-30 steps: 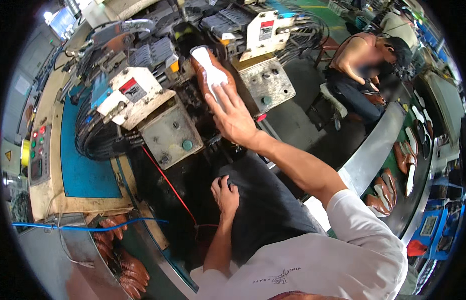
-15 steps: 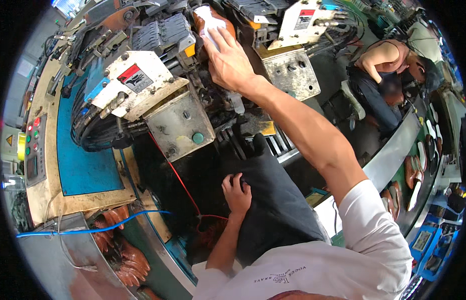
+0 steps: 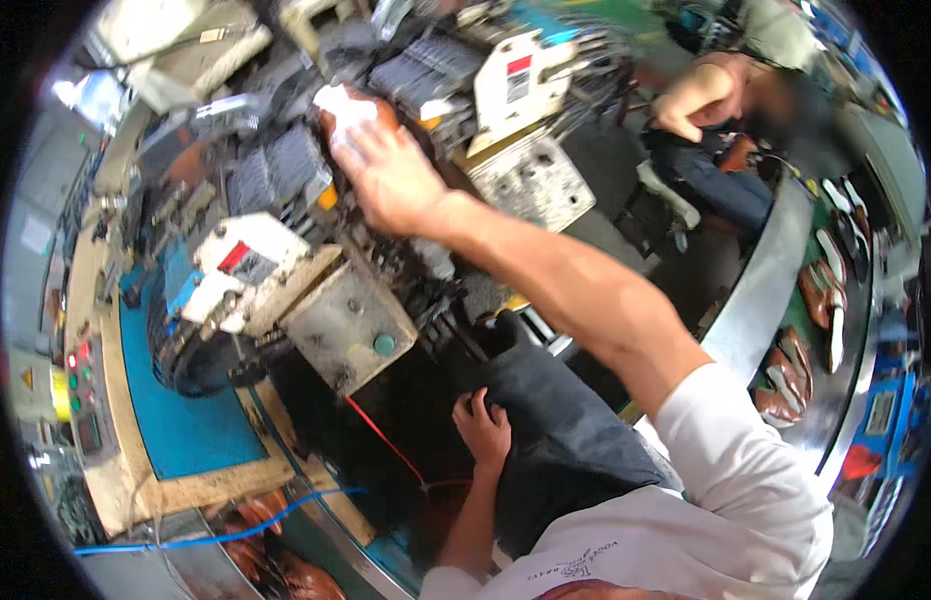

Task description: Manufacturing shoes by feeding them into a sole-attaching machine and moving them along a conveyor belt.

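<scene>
My right hand reaches out over the machine and lies on a brown leather shoe. White material covers part of the shoe's top, under my fingertips. The fingers are stretched out and do not wrap round the shoe. The shoe sits between two dark ribbed blocks of the machine; my hand hides its near part. My left hand rests on my dark trousers at the thigh, its fingers loosely bent and apart, with nothing seen in them.
A metal box with a green button juts out near my right forearm. At left stands a control panel. A blue hose crosses the lower left above brown shoe parts. To the right, a co-worker sits beside a conveyor carrying shoes.
The view has shifted, showing more of the machine's far side. My right hand stays on the shoe, and my left hand stays on my thigh. The co-worker's arms have moved slightly.
</scene>
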The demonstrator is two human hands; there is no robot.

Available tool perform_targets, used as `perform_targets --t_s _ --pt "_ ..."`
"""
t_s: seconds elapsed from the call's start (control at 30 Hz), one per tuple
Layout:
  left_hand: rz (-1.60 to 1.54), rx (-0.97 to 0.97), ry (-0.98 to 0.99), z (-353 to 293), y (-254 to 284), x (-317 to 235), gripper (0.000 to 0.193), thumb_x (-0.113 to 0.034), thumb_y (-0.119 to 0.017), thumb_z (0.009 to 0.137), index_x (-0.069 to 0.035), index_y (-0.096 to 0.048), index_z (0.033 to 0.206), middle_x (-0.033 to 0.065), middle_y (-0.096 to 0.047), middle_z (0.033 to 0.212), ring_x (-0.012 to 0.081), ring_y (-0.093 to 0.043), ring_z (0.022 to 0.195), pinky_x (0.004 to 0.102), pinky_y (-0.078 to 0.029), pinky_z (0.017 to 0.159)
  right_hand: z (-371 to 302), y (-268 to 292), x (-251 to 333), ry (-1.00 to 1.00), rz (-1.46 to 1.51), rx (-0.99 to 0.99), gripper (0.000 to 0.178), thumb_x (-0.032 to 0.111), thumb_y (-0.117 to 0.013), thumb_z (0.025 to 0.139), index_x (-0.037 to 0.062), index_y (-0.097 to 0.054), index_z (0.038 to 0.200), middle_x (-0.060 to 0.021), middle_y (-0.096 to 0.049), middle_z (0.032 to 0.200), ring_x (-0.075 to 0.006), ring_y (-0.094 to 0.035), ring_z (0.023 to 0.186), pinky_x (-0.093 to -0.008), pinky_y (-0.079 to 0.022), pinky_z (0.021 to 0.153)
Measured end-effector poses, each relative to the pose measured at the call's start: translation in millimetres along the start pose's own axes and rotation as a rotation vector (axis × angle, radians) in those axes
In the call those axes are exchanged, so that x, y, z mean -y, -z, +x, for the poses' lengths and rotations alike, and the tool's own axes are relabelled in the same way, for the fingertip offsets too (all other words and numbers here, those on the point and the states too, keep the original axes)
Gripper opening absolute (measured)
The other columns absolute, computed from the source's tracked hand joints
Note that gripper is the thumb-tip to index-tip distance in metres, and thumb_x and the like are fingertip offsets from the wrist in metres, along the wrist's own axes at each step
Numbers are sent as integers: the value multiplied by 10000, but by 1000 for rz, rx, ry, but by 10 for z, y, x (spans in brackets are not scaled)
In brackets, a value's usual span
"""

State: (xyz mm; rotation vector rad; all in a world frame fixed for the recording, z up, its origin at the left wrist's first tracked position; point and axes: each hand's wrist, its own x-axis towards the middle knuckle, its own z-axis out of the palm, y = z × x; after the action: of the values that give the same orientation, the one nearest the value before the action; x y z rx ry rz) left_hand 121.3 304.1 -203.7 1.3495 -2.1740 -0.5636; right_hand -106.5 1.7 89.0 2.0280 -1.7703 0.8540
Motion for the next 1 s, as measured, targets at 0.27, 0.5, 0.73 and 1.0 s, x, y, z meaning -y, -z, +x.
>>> perform_targets --t_s 0.27,0.5,0.73,1.0 --pt "186 31 -280 241 -63 -550 434 -92 -760 874 -72 -692 1303 209 -582 1389 452 -559 1296 616 -474 1066 -935 479 -116 119 214 -113 616 230 -724 944 -11 -578 1492 -258 -451 1673 -481 -391 1576 -594 -370 1280" --pt "-321 274 -418 20 -214 -1450 347 1 -694 913 9 -728 1258 198 -703 1266 429 -636 1200 519 -500 1072 -5011 1028 -416 -531 134 75 432 35 -718 825 10 -742 1256 -248 -652 1468 -430 -626 1350 -511 -530 1140" --pt "-135 318 -514 -110 -509 -1611 191 -78 -716 878 -122 -801 1044 113 -792 987 369 -708 992 533 -492 977 -8726 3610 -863 -1381 -478 133 633 23 -725 842 2 -582 1459 -293 -645 1345 -518 -594 1277 -555 -499 1128" --pt "-106 442 -591 -165 -617 -1500 195 -67 -640 992 -66 -778 1130 91 -801 1087 298 -731 1086 520 -447 1201 -9872 4953 -682 -2006 -601 492 954 223 -798 887 107 -324 1706 -325 -453 1629 -523 -493 1487 -566 -456 1228"
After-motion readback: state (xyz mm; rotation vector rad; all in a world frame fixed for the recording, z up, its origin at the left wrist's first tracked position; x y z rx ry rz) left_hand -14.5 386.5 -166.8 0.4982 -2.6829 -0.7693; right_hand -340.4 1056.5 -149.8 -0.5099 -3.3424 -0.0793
